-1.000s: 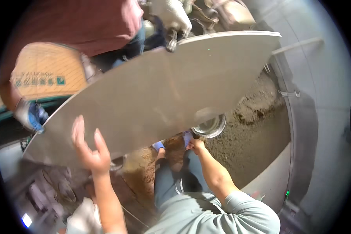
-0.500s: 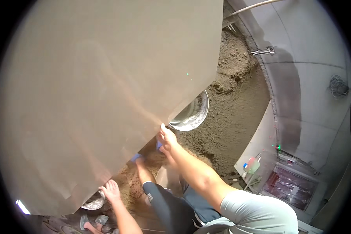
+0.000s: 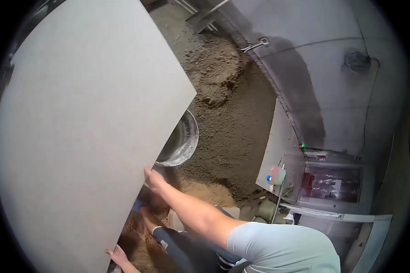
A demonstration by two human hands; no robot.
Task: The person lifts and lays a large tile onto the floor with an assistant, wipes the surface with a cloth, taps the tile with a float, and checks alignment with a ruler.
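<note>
A large pale grey tile [image 3: 86,123] fills the left side of the view, tilted with one corner pointing right. Both hands grip its near edge. My right hand [image 3: 155,178] is closed around the edge close to a bucket, its thumb on the upper face. Lower down, my left hand [image 3: 118,255] holds the same edge, with its fingers partly hidden. Behind the tile's edge shows a round bucket [image 3: 187,148] with a splashed light rim, partly covered by the tile.
Damp grey mortar [image 3: 237,141] covers the floor to the right, heaped into a mound [image 3: 218,68] farther off. A laid tile [image 3: 271,145] lies beside the wall, near a bottle with a blue cap [image 3: 277,176]. Coiled cable [image 3: 357,60] hangs from the tiled wall.
The tile has swung leftward, its right corner turning away and its face looking brighter. Both hands have moved left and down with it, uncovering more mortar and bucket.
</note>
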